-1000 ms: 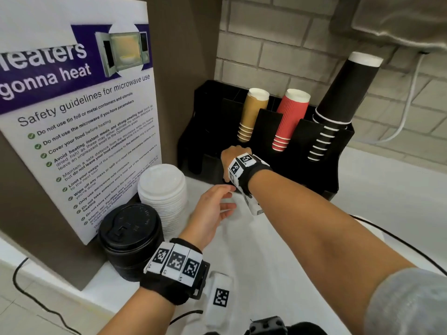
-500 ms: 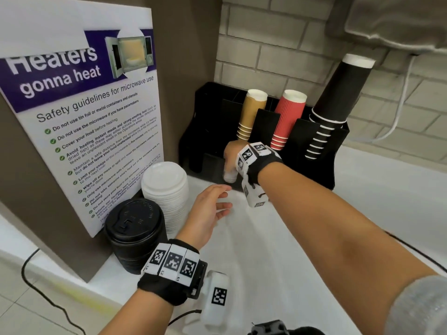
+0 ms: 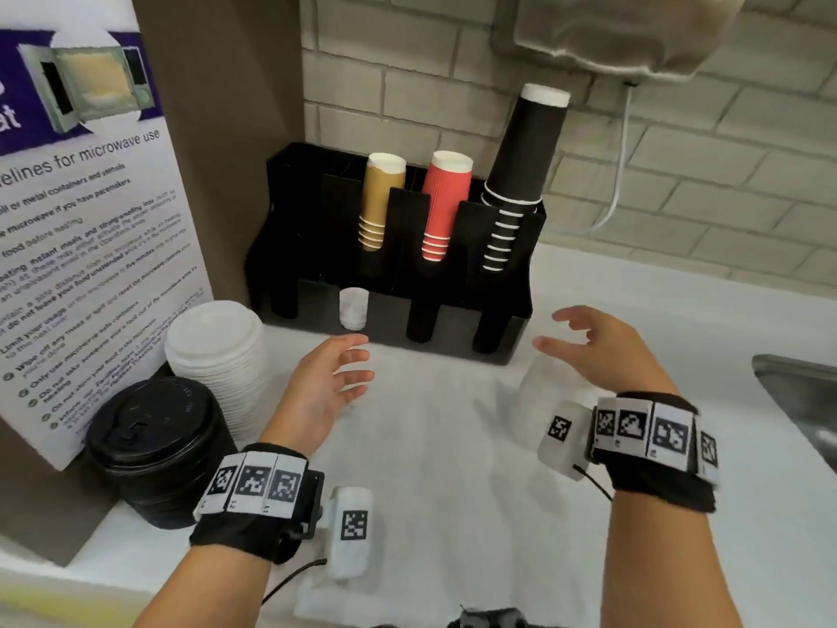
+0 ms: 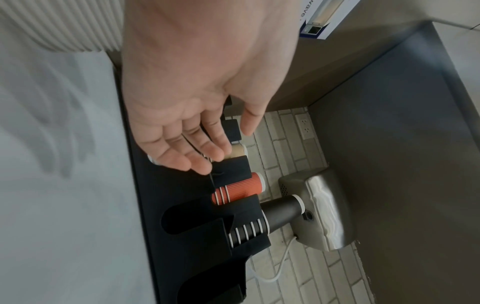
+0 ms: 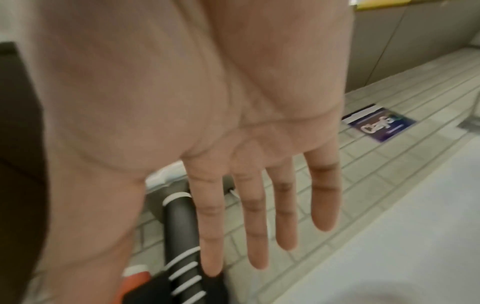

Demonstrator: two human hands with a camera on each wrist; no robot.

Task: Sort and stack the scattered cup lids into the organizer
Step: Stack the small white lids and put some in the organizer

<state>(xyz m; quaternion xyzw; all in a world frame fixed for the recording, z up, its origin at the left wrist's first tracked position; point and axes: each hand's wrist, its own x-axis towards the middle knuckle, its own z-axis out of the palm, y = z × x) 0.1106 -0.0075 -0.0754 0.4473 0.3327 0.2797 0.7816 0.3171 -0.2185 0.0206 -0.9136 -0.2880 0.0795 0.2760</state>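
From the head view I am seeing both hands empty above the white counter (image 3: pixel 453 469). My left hand (image 3: pixel 324 392) is hovering with fingers loosely spread just in front of the black organizer (image 3: pixel 398 319), and my right hand (image 3: pixel 602 351) is hanging wide and relaxed off its right end. A short stack of small white lids (image 3: pixel 353 307) is sitting in the second front slot, which I judge is the slot sized for them. The tall stack of white lids (image 3: pixel 215 355) and the stack of black lids (image 3: pixel 151 441) are standing on the counter by the microwave poster (image 3: pixel 90 265), outside the organizer, so most of the sorting looks undone to me. Brown cups (image 3: pixel 380 201), red cups (image 3: pixel 446 201) and black cups (image 3: pixel 521 174) are filling the rear slots, upside down.

On the left wrist view, the palm is showing open, fingers (image 4: pixel 182 156) slightly bent, gripping nothing, over the organizer's front edge; the ribbed white stack (image 4: pixel 64 24) is lying behind the hand.

On the right wrist view, the fingers (image 5: pixel 254 216) are stretching straight and apart, holding nothing, with the black cups (image 5: pixel 179 226) beyond them. The picture is blurring, so I am reading little else.
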